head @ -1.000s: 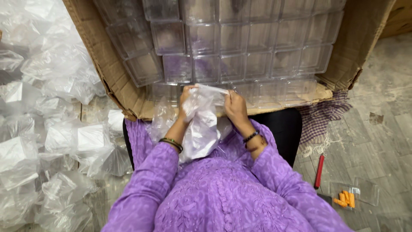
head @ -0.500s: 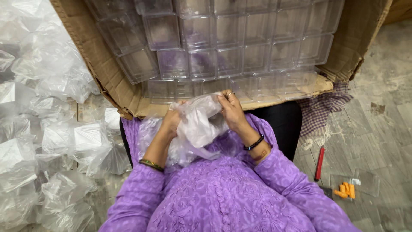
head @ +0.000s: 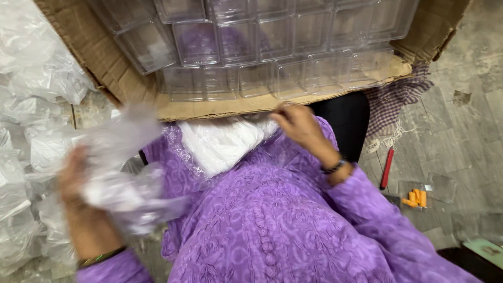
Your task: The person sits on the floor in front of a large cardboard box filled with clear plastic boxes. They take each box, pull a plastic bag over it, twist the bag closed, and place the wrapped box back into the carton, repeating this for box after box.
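At the lower left of the frame the left hand (head: 78, 194) is blurred with motion; its fingers (head: 70, 175) are closed around a clear plastic bag (head: 123, 173) that looks wrapped around something pale, though the blur hides what. At the centre the right hand (head: 298, 126) lies on the purple lap, its fingers (head: 280, 116) curled at the top edge of a stack of flat white bags (head: 220, 144); whether they pinch a sheet or only touch it cannot be told. Above them, along the top of the frame, a cardboard box (head: 105, 68) holds rows of clear plastic containers (head: 246, 42), still many and bare. Down the left edge lies a heap of bagged pieces (head: 26, 105), so a good share looks wrapped already, with the box far from emptied. At right, on the stone floor (head: 466, 131), lie a red pen (head: 386, 167) and small orange pieces (head: 415, 198).
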